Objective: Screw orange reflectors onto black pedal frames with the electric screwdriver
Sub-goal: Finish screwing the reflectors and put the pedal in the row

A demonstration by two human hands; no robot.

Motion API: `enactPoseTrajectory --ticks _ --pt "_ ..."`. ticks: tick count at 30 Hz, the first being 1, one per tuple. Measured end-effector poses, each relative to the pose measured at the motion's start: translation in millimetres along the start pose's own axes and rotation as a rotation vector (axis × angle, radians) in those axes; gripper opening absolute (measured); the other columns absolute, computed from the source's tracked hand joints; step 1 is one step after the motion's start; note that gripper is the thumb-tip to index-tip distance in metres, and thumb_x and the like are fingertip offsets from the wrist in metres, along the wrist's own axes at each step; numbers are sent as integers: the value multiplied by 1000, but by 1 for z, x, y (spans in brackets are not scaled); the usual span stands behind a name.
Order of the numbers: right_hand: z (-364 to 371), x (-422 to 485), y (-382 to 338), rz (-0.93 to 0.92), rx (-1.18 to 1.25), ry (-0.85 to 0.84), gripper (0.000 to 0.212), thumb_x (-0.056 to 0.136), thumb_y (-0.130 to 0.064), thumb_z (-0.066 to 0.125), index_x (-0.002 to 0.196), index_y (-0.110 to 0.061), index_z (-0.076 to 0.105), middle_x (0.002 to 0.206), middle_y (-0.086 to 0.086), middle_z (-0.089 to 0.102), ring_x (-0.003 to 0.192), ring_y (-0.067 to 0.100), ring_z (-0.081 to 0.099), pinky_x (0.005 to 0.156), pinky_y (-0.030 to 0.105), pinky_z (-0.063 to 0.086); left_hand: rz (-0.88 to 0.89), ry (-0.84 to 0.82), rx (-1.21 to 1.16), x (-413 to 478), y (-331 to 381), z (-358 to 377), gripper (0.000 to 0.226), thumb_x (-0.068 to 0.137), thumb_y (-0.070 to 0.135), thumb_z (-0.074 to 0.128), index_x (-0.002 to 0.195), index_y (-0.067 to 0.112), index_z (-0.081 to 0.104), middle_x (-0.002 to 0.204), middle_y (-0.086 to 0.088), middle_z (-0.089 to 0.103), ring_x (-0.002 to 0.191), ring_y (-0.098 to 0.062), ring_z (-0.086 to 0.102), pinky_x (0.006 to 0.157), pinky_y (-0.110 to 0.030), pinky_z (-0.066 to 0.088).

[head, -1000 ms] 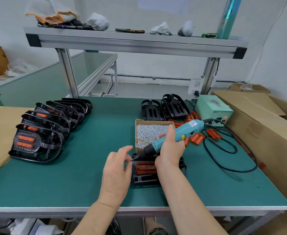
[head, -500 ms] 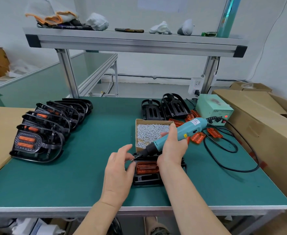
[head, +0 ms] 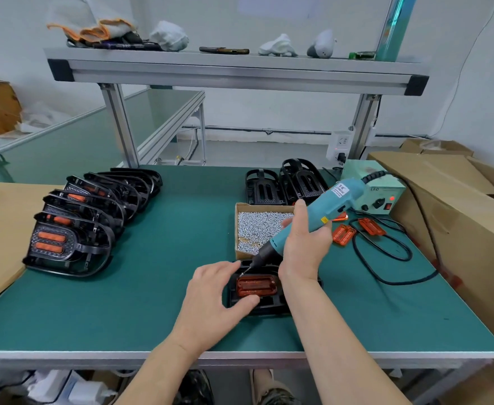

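A black pedal frame (head: 272, 306) lies on the green table near its front edge, with an orange reflector (head: 256, 285) seated in it. My left hand (head: 215, 299) rests on the frame's left side, thumb on its front edge and fingers at its back edge. My right hand (head: 305, 244) grips the teal electric screwdriver (head: 317, 214), tilted down to the left. Its bit tip meets the reflector's upper left corner. A cardboard box of silver screws (head: 258, 226) stands just behind the frame.
Several finished pedals (head: 73, 226) lean in a row at the left. Two bare black frames (head: 285, 187) stand at the back. Loose orange reflectors (head: 356, 230), the black cable (head: 386, 258) and a green power unit (head: 381, 191) lie right. Cardboard boxes (head: 456, 217) flank the right edge.
The screwdriver has tipped steeper and its bit has come down to the reflector's corner. My left hand has dropped from the bit tip onto the frame's left side.
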State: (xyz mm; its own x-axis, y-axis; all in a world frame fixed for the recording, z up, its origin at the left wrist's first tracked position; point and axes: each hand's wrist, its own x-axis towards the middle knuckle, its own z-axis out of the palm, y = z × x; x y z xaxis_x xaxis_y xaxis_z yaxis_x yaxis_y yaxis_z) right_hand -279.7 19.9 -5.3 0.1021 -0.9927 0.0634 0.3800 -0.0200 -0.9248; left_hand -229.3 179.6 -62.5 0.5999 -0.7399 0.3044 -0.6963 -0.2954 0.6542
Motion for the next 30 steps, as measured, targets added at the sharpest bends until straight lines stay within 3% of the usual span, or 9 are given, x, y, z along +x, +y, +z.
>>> enactPoseTrajectory --ticks 3,6,10,14,23,27,30 --pt "4 -3 -3 -107 -71 -52 28 78 -54 65 91 -31 56 68 -1 69 64 14 67 73 39 57 -20 -48 70 2 0 2 89 67 77 45 141 27 51 137 18 42 130 -5 32 114 -31 27" --pt "7 -10 -7 -199 -117 -126 29 79 -55 65 90 -30 56 76 9 70 69 23 68 71 40 57 -38 -44 66 2 -3 3 92 65 79 46 140 27 52 136 18 41 127 -5 34 112 -30 28" --pt "10 -21 -9 -284 -187 -213 30 81 -55 64 90 -27 56 78 10 69 72 26 68 69 39 57 -47 -46 57 4 -4 3 94 63 80 48 140 27 52 131 20 42 124 -4 36 111 -29 29" --pt "12 -27 -9 -317 -196 -256 25 87 -41 66 90 -18 57 76 14 68 72 31 67 72 47 57 -60 -49 48 3 -5 3 95 62 82 47 140 28 52 123 23 40 119 -2 36 108 -26 28" --pt "12 -27 -6 -338 -184 -267 29 86 -46 65 92 -19 58 75 9 68 68 23 67 65 31 57 -59 -55 44 3 -5 3 94 63 81 48 141 28 51 122 23 41 119 -2 37 108 -27 30" --pt "12 -27 -2 -353 -185 -268 22 92 -32 70 93 -14 59 74 9 68 68 23 68 64 33 57 -54 -52 53 3 -5 3 95 63 81 48 142 29 50 121 24 40 118 -1 35 108 -26 29" --pt "13 -26 -1 -378 -175 -269 21 92 -28 71 91 -11 59 71 4 66 64 18 66 61 27 54 -56 -51 51 3 -5 2 94 63 81 48 142 29 51 121 24 40 117 0 35 108 -27 29"
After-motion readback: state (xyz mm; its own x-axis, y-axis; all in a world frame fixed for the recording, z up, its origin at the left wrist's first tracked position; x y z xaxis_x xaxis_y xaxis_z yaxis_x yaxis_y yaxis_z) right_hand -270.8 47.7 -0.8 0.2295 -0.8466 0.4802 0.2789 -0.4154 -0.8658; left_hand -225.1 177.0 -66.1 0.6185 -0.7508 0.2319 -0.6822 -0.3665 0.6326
